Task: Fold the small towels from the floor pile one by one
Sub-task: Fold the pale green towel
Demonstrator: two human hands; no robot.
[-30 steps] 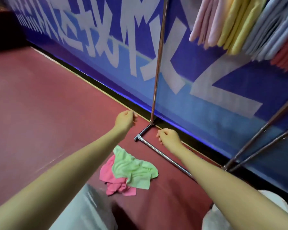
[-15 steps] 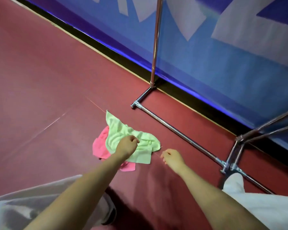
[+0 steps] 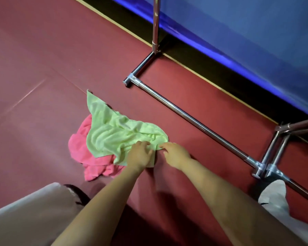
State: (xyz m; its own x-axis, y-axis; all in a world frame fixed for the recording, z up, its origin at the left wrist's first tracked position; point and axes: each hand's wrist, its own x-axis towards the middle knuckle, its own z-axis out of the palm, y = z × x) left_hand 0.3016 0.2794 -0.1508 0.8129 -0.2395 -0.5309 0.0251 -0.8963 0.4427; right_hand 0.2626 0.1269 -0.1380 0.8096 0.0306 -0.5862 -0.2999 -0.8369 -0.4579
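Note:
A crumpled light green towel (image 3: 114,132) lies on the red floor, on top of a pink towel (image 3: 82,153) that sticks out to its left and below. My left hand (image 3: 140,155) is on the green towel's near right edge, fingers curled into the cloth. My right hand (image 3: 176,153) is just to its right, fingertips pinching the same edge near the towel's right corner. Both forearms reach in from the bottom of the view.
A chrome rack base (image 3: 194,116) runs diagonally across the floor to the right of the towels, with an upright pole (image 3: 156,23) at the back. A blue wall banner (image 3: 238,32) stands behind it. My knees (image 3: 25,219) are at the lower left and right.
The view has tilted down and closer to the floor. Both hands dropped from the air onto the green towel's near right edge and took hold of it.

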